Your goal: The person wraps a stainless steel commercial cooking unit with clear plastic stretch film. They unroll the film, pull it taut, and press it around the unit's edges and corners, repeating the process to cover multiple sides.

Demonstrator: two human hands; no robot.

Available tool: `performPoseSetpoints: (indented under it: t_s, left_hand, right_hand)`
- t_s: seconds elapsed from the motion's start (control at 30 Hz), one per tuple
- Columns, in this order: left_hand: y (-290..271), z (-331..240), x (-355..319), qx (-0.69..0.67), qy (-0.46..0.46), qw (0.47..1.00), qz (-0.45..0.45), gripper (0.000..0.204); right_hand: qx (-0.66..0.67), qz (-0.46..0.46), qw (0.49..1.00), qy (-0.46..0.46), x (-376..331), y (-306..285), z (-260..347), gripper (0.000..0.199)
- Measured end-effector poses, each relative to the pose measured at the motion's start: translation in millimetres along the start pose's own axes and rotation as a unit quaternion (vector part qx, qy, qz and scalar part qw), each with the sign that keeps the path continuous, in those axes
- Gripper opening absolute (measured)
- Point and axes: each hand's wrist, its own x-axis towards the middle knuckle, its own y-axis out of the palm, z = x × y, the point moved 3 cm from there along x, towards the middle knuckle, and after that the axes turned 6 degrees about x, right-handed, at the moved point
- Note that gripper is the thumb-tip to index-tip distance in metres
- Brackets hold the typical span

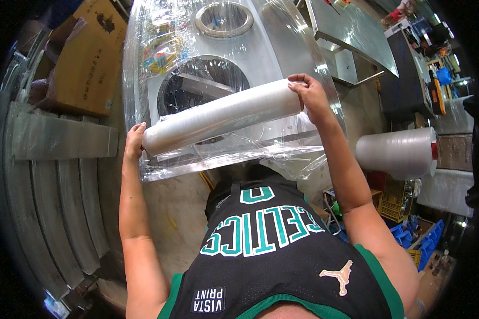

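A long roll of clear stretch film (223, 118) is held between my two hands, tilted so its right end is farther away. My left hand (135, 140) grips the left end and my right hand (310, 98) the right end, fingers curled over the rim. Under the roll lies a large metal panel (271, 50) covered in loose, shiny film. The panel has a ringed round opening (224, 20) at the far side and a bigger dark round opening (197, 80) partly behind the roll. Film hangs wrinkled over the near edge.
A large cardboard box (90, 64) stands at the far left, above film-wrapped long metal pieces (64, 202). To the right are a metal table (351, 37), another big film roll (396, 152), a yellow crate (396, 199) and blue bins (426, 242).
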Motion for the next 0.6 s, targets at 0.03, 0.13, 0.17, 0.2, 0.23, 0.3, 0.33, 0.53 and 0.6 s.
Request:
performPoseSetpoints:
  t_s: [0.03,0.13,0.17,0.2,0.23,0.3,0.33,0.53,0.6]
  left_hand:
    - [5.8,0.8,9.7,-0.001,-0.029,1.000,0.008,0.045]
    - [17.5,-3.3,29.2,-0.084,-0.054,0.994,0.035,0.048]
    - [21.6,-6.3,35.4,-0.121,-0.076,0.989,0.037,0.048]
    - [20.6,-11.8,41.2,-0.137,-0.072,0.988,0.020,0.048]
    - [17.9,-17.8,45.9,-0.149,-0.076,0.986,0.009,0.048]
    - [16.2,-41.2,69.8,-0.169,-0.047,0.984,-0.012,0.049]
    - [13.9,-55.2,84.4,-0.176,-0.020,0.984,-0.022,0.049]
    - [17.2,-117.2,164.2,-0.157,-0.011,0.987,0.040,0.067]
    - [22.7,-138.5,192.1,-0.174,0.011,0.984,0.032,0.065]
  right_hand:
    - [-0.004,-0.010,1.000,0.009,11.6,0.9,0.0,0.024]
    - [0.016,-0.014,0.998,0.060,43.9,-0.8,1.5,0.025]
    - [0.035,0.009,0.998,0.053,53.6,-1.3,4.5,0.026]
    - [0.049,0.013,0.997,0.060,62.7,-3.0,7.0,0.027]
    - [0.070,0.024,0.995,0.062,72.6,-3.5,10.9,0.029]
    - [0.097,0.050,0.993,0.053,97.8,0.4,21.5,0.032]
    - [0.114,0.065,0.990,0.056,111.6,4.9,26.5,0.033]
    - [0.105,0.073,0.990,0.051,215.9,36.1,57.4,0.051]
    - [0.114,0.076,0.988,0.067,250.7,46.2,58.8,0.055]
